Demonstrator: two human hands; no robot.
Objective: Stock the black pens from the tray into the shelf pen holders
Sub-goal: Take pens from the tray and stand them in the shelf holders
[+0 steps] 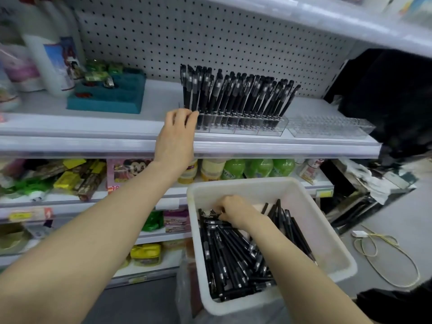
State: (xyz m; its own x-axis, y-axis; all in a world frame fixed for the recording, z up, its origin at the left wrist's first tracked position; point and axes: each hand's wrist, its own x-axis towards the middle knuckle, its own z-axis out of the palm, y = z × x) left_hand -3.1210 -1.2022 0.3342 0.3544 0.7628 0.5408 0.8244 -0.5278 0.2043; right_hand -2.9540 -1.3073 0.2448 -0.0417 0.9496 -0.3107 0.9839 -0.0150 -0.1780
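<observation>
- the black pens [230,253] lie loose in a heap in the white tray [233,184], below the shelf [70,127]; many more stand leaning in the clear pen holder [240,128].
- a second holder [327,127] just beside it on the right holds none.
- the right hand [236,211] is down in the tray, fingers curled onto the ends of a few pens.
- the left hand [176,134] is at the holder's left end with fingers curled against the outermost pens; i cannot tell whether it pinches one.
- the pens look light, stiff and smooth, so a bundle could slip or fan out. pinch each at mid-barrel and drop it tip down.
- the light holder may slide if pushed.
</observation>
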